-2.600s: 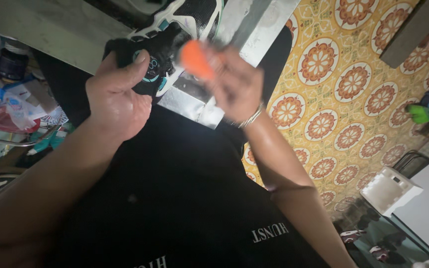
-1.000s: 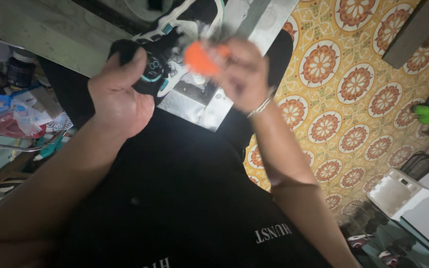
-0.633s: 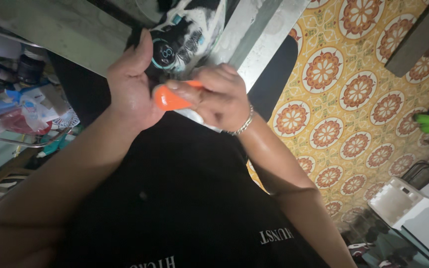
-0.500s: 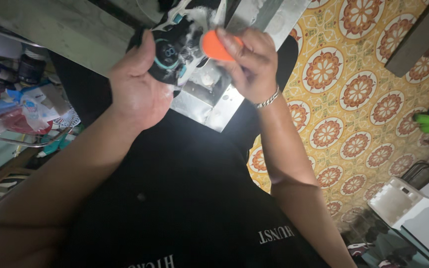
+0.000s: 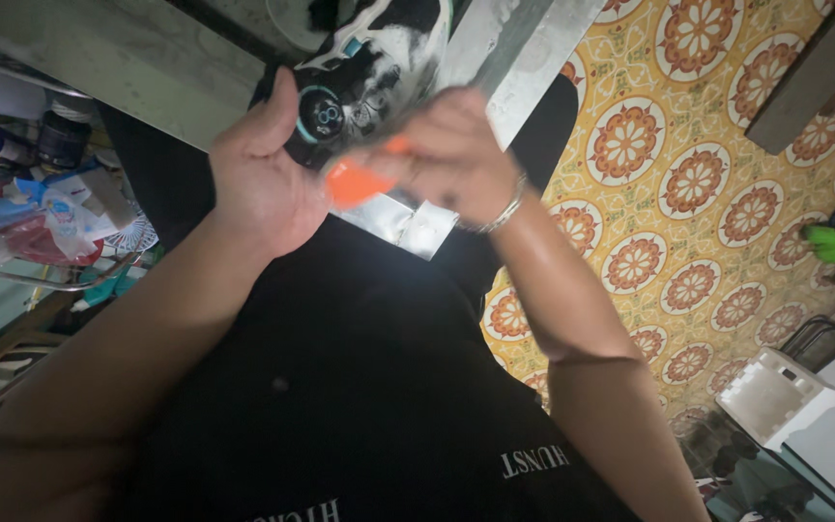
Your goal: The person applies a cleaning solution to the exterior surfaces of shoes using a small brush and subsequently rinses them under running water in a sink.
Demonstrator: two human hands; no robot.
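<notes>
Item: black-and-white sneaker (image 5: 369,68), scrubbing under way.
I see left hand (image 5: 263,179) gripping it, right hand (image 5: 451,159) (blurred) clutching orange brush (image 5: 355,181); suds remain.

The shoe (image 5: 364,72) is a black sneaker with white trim, teal accents and a round teal-ringed emblem on its side, streaked with white foam. It is held up above the near corner of the metal table (image 5: 524,48). The orange brush (image 5: 355,182) is small and blurred, touching the shoe's lower side.
</notes>
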